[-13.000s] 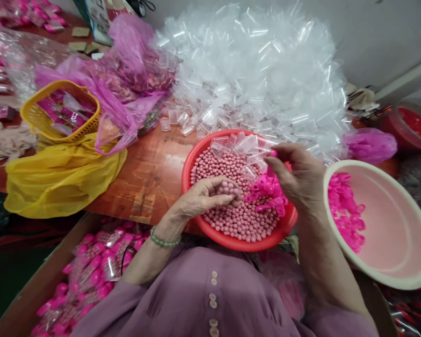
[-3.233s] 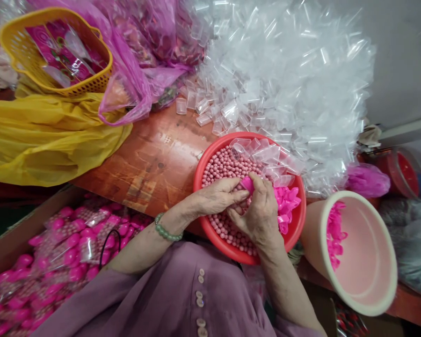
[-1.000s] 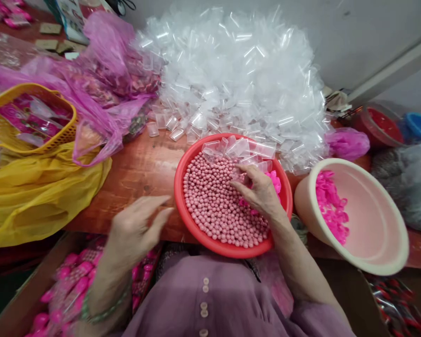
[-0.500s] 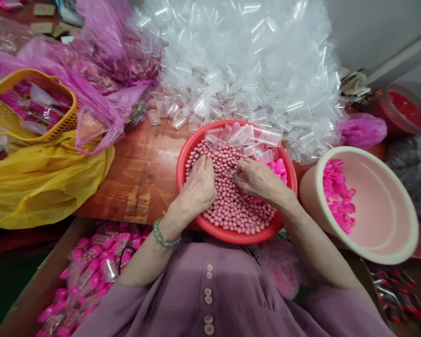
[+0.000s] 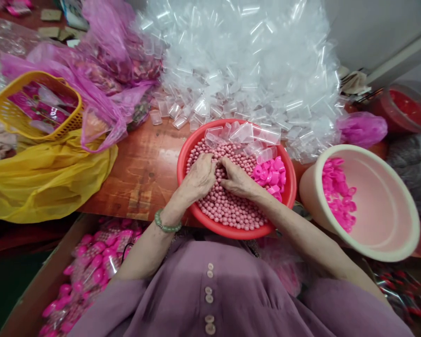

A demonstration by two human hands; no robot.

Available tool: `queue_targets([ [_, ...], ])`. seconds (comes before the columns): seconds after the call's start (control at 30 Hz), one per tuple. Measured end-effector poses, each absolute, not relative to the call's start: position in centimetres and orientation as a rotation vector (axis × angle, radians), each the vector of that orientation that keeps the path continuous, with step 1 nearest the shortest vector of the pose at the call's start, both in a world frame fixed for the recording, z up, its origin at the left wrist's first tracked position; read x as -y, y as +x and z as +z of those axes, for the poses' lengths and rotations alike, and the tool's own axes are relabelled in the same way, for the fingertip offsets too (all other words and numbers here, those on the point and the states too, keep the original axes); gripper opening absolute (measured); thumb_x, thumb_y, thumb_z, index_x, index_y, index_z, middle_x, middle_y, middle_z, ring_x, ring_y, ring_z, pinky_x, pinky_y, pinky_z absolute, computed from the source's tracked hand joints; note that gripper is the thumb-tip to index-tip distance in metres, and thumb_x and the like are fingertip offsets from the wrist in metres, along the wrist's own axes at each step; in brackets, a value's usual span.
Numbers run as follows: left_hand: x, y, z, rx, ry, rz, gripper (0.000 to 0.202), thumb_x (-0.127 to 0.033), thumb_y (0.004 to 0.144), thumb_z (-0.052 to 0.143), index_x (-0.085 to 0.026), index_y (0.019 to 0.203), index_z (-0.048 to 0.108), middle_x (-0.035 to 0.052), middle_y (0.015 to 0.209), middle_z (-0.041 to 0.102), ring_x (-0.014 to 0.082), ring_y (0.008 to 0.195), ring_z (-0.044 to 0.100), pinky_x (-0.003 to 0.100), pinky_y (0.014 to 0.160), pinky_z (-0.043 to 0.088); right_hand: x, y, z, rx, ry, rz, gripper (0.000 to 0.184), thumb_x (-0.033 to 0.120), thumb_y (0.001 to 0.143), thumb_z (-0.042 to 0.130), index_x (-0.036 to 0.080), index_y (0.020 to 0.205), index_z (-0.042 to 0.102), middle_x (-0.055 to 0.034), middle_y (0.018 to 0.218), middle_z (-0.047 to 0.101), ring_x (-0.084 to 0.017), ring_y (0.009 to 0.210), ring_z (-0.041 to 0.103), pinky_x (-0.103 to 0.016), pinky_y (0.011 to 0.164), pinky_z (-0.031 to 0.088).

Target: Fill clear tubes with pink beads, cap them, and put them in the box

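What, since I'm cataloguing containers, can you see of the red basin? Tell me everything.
The red basin is round, with a smooth rim, and looks plastic. It sits open side up at the front edge of the table, its near rim apparently overhanging. Pink beads cover most of its inside; clear tubes lie along the far side and bright pink pieces at the right. The left hand and right hand are at the beads; whether an arm touches the rim is unclear.

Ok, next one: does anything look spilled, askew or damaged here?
No damage or spilled beads stand out: the small round pink beads lie inside the round red plastic basin. At most, the crumpled yellow bag looks slightly askew, drooping past the front edge of the glossy reddish-brown table.
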State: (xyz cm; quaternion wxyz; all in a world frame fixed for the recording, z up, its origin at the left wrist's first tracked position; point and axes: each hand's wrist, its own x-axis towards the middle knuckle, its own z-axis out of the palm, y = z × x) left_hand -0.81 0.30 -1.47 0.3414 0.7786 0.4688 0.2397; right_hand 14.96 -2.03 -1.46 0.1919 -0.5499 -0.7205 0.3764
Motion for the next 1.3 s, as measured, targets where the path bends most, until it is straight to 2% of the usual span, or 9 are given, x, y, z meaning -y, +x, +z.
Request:
queue_targets([
  [0.13, -0.2, -1.7, -0.7, -1.108, 1.763, 0.736, 0.045, -0.028, 0.095, 0.034, -0.008, 0.131, 0.053, 0.0162, 0.135, 0.060, 0.0237, 0.127, 0.054, 0.040, 0.113, 0.039, 2.6, 15.3, -1.7, 1.658, -1.261, 1.264, 0.037, 0.022, 0.072, 0.066, 0.021, 0.105, 0.050, -0.0006, 0.101, 0.054, -0.019, 0.096, 0.050, -0.035, 0.090, 0.043],
  [0.27, 0.0, -2.5, -0.3, -0.954, 1.572, 0.799, 0.055, -0.040, 0.095, 0.041, -0.009, 0.139, 0.049, 0.0146, 0.146, 0.053, 0.0256, 0.138, 0.047, 0.040, 0.118, 0.033, 3.3, 15.6, -0.4, 1.344, -1.130, 1.504, 0.040, 0.030, 0.073, 0.077, 0.024, 0.105, 0.053, 0.0014, 0.098, 0.056, -0.015, 0.090, 0.053, -0.029, 0.083, 0.046],
  [0.43, 0.1, -2.4, -0.4, -0.697, 1.491, 0.786, 0.051, -0.039, 0.084, 0.066, -0.012, 0.126, 0.062, 0.0122, 0.128, 0.067, 0.0272, 0.120, 0.061, 0.041, 0.110, 0.043, 3.6, 15.9, 0.8, 1.209, -1.017, 1.560, 0.039, 0.030, 0.072, 0.081, 0.024, 0.103, 0.058, 0.0015, 0.098, 0.059, -0.011, 0.087, 0.055, -0.023, 0.078, 0.048],
  [0.53, 0.2, -2.2, -0.4, -0.738, 1.458, 0.799, 0.037, -0.035, 0.083, 0.069, -0.014, 0.114, 0.070, 0.0105, 0.119, 0.071, 0.0252, 0.112, 0.066, 0.040, 0.106, 0.047, 3.6, 15.9, 0.7, 1.272, -1.047, 1.532, 0.034, 0.035, 0.074, 0.081, 0.022, 0.096, 0.059, 0.0013, 0.096, 0.061, -0.011, 0.087, 0.058, -0.025, 0.080, 0.051],
  [0.67, 0.6, -2.1, -0.2, -0.874, 1.519, 0.948, 0.021, -0.029, 0.081, 0.070, -0.014, 0.096, 0.073, 0.0124, 0.122, 0.069, 0.0247, 0.117, 0.064, 0.040, 0.107, 0.046, 3.5, 15.9, 0.6, 1.389, -1.080, 1.432, 0.033, 0.041, 0.077, 0.077, 0.021, 0.097, 0.059, -0.0012, 0.100, 0.066, -0.015, 0.094, 0.064, -0.033, 0.090, 0.052],
  [0.8, 1.4, -2.3, 0.2, -0.793, 1.533, 1.054, 0.022, -0.027, 0.086, 0.064, -0.017, 0.105, 0.067, 0.0109, 0.121, 0.069, 0.0190, 0.107, 0.067, 0.035, 0.100, 0.051, 3.7, 16.6, 1.5, 1.571, -1.192, 1.178, 0.033, 0.038, 0.083, 0.072, 0.020, 0.108, 0.061, -0.0057, 0.108, 0.069, -0.019, 0.102, 0.066, -0.038, 0.094, 0.052],
  [0.97, 1.9, -2.5, 0.5, -0.741, 1.467, 0.975, 0.020, -0.031, 0.088, 0.064, -0.018, 0.102, 0.062, 0.0077, 0.106, 0.072, 0.0180, 0.097, 0.071, 0.032, 0.089, 0.057, 4.5, 19.3, 3.8, 1.818, -1.414, 0.840, 0.017, 0.029, 0.088, 0.062, 0.019, 0.101, 0.067, -0.0060, 0.104, 0.072, -0.021, 0.100, 0.066, -0.038, 0.095, 0.049],
  [1.2, 2.4, -2.3, 1.9, -0.715, 1.417, 0.924, 0.019, -0.027, 0.086, 0.067, -0.017, 0.102, 0.065, 0.0053, 0.099, 0.074, 0.0169, 0.094, 0.072, 0.028, 0.085, 0.058, 6.5, 22.0, 5.6, 1.987, -1.645, 0.615, 0.012, 0.024, 0.091, 0.055, 0.019, 0.095, 0.065, -0.0043, 0.088, 0.068, -0.018, 0.080, 0.062, -0.030, 0.076, 0.048],
  [1.3, 2.6, -2.1, 2.0, -0.730, 1.421, 0.907, 0.021, -0.027, 0.085, 0.068, -0.017, 0.103, 0.067, 0.0057, 0.098, 0.075, 0.0173, 0.092, 0.072, 0.030, 0.087, 0.057, 7.4, 21.5, 5.7, 2.250, -1.720, 0.647, 0.010, 0.020, 0.091, 0.056, 0.019, 0.096, 0.064, -0.0056, 0.092, 0.065, -0.018, 0.082, 0.061, -0.029, 0.075, 0.046],
])
